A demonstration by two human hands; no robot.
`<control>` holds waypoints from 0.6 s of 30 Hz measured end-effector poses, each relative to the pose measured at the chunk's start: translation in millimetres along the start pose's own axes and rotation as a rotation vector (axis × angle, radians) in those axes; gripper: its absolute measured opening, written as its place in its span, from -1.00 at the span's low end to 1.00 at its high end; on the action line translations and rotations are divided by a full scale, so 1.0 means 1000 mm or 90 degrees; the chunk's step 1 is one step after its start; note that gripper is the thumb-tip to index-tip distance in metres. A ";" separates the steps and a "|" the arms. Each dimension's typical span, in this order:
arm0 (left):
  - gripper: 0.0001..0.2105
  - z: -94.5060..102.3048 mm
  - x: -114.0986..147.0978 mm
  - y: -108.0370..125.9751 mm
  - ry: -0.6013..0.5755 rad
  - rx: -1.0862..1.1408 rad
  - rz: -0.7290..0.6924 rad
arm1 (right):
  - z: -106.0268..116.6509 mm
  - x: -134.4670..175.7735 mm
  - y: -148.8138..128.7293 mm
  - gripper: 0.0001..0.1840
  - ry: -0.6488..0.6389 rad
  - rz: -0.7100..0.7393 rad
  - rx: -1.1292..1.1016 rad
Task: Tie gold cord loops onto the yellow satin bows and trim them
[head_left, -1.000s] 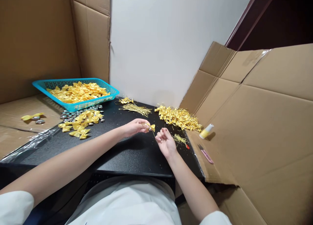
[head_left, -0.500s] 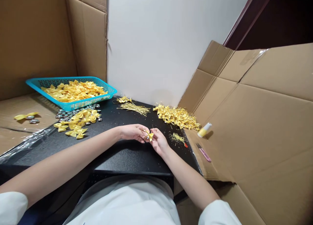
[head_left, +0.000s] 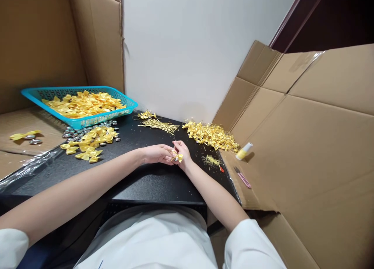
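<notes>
Cardboard partitions [head_left: 321,144], heaped yellow bows [head_left: 212,136] and snips [head_left: 243,178] suggest a craft workshop.

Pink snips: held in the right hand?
No, the pink snips lie on the cardboard right of the black table, apart from the right hand.

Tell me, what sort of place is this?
Probably a small handcraft workstation: there is a held yellow bow, a turquoise basket of similar bows, and pink-handled snips lying to the right.

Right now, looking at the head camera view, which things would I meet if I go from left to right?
Lone yellow bow → group of loose yellow bows → bundle of gold strands → held yellow bow → large bow pile → pink-handled snips.
</notes>
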State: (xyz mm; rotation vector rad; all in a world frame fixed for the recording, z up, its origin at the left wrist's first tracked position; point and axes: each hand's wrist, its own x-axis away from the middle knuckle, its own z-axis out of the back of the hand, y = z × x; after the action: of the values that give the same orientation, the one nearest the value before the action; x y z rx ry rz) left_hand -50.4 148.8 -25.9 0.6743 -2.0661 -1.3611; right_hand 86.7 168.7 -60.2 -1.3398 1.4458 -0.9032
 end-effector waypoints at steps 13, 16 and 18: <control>-0.88 -0.014 -0.005 0.006 0.265 0.089 -0.152 | 0.016 0.023 -0.034 -0.80 0.073 0.203 0.051; -0.89 -0.012 -0.006 0.007 0.285 0.100 -0.171 | 0.019 0.033 -0.043 -0.80 0.048 0.332 0.241; -0.91 -0.012 -0.005 0.008 0.293 0.115 -0.182 | 0.020 0.038 -0.047 -0.80 0.020 0.380 0.339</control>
State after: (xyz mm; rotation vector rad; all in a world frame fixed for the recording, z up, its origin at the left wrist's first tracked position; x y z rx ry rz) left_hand -39.4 147.8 -15.6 1.2706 -1.7741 -1.0398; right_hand 120.7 126.1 -27.4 -0.4615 1.3816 -0.8223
